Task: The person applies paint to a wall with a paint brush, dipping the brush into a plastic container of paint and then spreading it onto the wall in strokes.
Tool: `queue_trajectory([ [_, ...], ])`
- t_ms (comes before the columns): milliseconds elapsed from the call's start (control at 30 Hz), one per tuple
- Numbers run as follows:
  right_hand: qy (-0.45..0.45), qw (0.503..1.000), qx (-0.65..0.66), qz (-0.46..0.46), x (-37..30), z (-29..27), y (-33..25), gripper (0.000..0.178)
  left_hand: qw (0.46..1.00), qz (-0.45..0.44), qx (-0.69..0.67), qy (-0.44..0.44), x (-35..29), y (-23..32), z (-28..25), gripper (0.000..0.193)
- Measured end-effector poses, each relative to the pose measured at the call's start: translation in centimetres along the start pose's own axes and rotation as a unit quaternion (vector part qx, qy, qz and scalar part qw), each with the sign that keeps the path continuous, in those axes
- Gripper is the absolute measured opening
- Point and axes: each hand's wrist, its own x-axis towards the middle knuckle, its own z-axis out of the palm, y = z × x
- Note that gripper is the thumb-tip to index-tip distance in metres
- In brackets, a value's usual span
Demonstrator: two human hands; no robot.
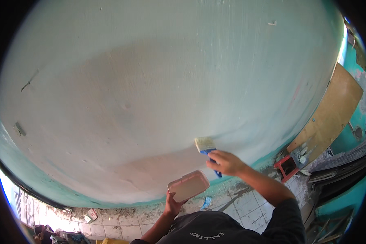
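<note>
A wide paintbrush with pale bristles and a blue handle is in my right hand, its fingers wrapped round the handle. The bristles are at the wall, which carries pale, streaky paint over a green-blue colour; I cannot tell if they touch it. Lower and to the left, my left hand grips the edge of a shallow rectangular paint container. Pale paint lies inside the container, and its rim is smeared. My left thumb shows at the near left side, while the other fingers are mostly hidden beneath.
A red crate-like object stands on the tiled floor at the right. Behind it leans a tan board. A nail sticks out of the wall at the left. Debris and a blue scrap lie along the wall's foot.
</note>
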Motion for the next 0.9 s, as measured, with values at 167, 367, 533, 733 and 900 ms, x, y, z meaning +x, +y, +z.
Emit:
queue_trajectory([
  [167,-0.1,0.993,0.051,0.043,8.1,-9.7,4.4,0.021,0.998,0.009,0.004,0.065,-1.6,-0.6,-2.6,0.07],
  [367,0.168,0.981,-0.093,-0.006,19.5,-25.8,6.7,0.019,0.999,-0.007,-0.011,0.052,-3.0,0.2,-1.8,0.07],
  [533,0.31,0.942,-0.125,-0.021,19.5,-22.4,6.2,0.016,0.999,-0.025,-0.016,0.039,-3.5,0.6,-3.6,0.068],
  [733,0.286,0.943,-0.066,0.159,8.2,-3.4,-0.6,0.032,0.998,-0.042,-0.033,0.014,-4.3,2.9,-5.4,0.064],
  [900,0.174,0.948,0.028,0.265,-1.5,8.0,-8.4,0.029,0.998,-0.046,0.014,0.028,-5.6,5.9,-6.2,0.066],
])
